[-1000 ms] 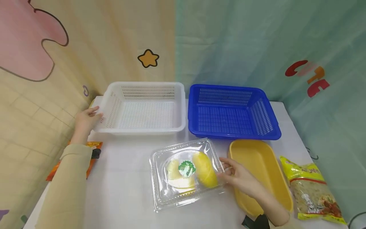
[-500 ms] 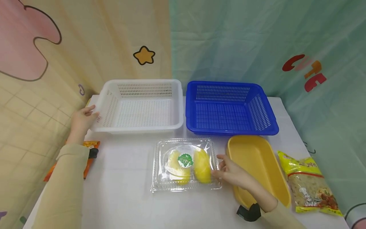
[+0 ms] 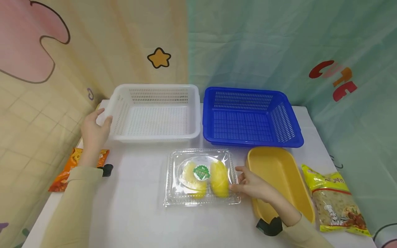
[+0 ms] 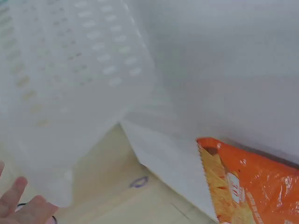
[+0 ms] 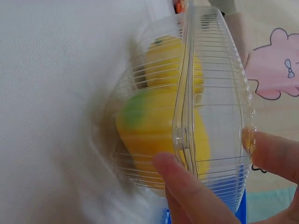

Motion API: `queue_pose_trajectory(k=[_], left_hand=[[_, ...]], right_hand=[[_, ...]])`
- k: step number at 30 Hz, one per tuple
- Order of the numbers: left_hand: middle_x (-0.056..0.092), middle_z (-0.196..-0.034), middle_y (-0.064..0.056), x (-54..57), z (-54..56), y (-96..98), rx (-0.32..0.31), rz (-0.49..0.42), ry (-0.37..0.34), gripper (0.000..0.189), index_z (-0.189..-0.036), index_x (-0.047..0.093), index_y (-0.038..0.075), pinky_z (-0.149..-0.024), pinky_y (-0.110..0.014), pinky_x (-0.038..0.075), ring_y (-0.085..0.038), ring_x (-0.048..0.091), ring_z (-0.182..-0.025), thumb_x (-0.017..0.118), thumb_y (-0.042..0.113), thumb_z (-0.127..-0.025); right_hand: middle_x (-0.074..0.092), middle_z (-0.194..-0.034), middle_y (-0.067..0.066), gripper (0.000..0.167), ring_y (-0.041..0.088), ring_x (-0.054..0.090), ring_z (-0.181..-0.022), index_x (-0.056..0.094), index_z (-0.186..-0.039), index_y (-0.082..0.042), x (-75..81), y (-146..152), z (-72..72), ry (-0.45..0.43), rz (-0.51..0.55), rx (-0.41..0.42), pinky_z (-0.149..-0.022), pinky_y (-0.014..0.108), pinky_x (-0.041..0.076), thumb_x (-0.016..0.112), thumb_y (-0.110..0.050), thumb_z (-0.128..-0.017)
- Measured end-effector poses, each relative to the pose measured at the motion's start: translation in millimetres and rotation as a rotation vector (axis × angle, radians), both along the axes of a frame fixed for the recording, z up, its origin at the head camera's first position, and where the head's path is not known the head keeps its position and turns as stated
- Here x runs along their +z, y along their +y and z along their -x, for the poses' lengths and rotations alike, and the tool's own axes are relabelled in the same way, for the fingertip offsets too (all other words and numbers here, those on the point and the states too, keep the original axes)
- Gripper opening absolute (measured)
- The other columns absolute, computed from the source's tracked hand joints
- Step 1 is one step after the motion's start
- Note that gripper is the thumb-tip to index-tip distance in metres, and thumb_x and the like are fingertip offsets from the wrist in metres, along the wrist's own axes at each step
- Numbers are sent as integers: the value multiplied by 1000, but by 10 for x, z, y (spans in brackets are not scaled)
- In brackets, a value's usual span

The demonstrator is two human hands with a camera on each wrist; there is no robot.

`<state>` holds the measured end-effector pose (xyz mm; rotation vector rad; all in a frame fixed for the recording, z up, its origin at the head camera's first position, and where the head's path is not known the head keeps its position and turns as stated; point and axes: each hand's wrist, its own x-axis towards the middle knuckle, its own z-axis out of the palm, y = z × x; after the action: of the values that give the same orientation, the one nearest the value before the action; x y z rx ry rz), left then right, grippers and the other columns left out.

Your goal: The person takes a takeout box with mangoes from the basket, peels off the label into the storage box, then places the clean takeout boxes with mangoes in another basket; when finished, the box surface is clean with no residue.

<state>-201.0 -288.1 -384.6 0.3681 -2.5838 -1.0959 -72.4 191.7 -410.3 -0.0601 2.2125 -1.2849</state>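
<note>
A clear plastic clamshell box [image 3: 173, 179] with a green round sticker lies mid-table, two yellow, mango-like fruits [image 3: 219, 179] inside. My right hand [image 3: 252, 184] holds its right end; in the right wrist view the fingertips [image 5: 170, 165] lie at the seam and on the lid. By the left rim of a white slotted basket [image 3: 155, 138], my left hand [image 3: 95, 132] has thumb and fingers spread apart, with nothing between them. The left wrist view shows those fingers [image 4: 30, 205] at the lower left, close to the basket [image 4: 93, 116].
A blue basket [image 3: 252, 142] stands right of the white one. In front of it sits a yellow tray [image 3: 279, 172], with a yellow-topped food packet [image 3: 336, 203] at the far right. An orange snack packet [image 3: 66, 172] lies partly under the left forearm. Curtains hang behind the table.
The clamshell box has straightened from a tilt and moved slightly back, with the right hand on it. My left hand has come off the basket's rim, thumb and fingers spreading wider.
</note>
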Motion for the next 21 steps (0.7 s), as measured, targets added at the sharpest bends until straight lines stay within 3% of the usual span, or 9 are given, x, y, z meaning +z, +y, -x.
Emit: queue_pose_trajectory(k=[2,5,8,11,16,21], left_hand=[[51,-145,-20,41,-135,162,-20,21,98,43,-137,56,4,-115,-51,32,-39,43,-138,58,19,-98],[56,-140,-18,76,-394,421,-113,-6,133,37,-132,61,4,-108,-45,43,-37,51,-132,61,16,-97],[57,-137,-20,27,-674,657,-245,-46,67,36,-131,61,3,-97,-40,52,-38,57,-124,61,16,-97],[57,-136,-20,-108,-897,853,-378,-83,-34,38,-132,60,2,-90,-40,55,-40,59,-121,62,18,-98],[53,-140,-16,-370,-1092,1127,-520,-144,-147,45,-137,55,7,-95,-46,53,-38,53,-129,66,20,-95],[43,-151,-14,-497,-1174,1321,-545,-224,-202,59,-144,47,10,-98,-49,51,-40,50,-132,70,21,-92]], right_hand=[[51,-98,15,85,20,57,-77,22,-146,12,-2,6,3,-2,6,1,-70,38,58,74,-19,-87],[50,-99,15,85,20,56,-77,22,-147,11,-2,8,4,-4,3,1,-70,38,58,74,-19,-87],[50,-99,15,85,21,55,-77,22,-147,11,-2,8,5,-7,-1,5,-70,38,58,74,-20,-87],[50,-99,15,86,21,56,-77,21,-147,12,-4,13,7,-6,-1,10,-70,38,58,74,-20,-87],[51,-100,15,86,20,57,-77,19,-147,12,-8,30,13,-3,-8,16,-69,38,59,74,-20,-88],[51,-99,15,87,19,58,-77,19,-147,13,-13,38,19,-2,-4,28,-69,37,59,74,-20,-88]])
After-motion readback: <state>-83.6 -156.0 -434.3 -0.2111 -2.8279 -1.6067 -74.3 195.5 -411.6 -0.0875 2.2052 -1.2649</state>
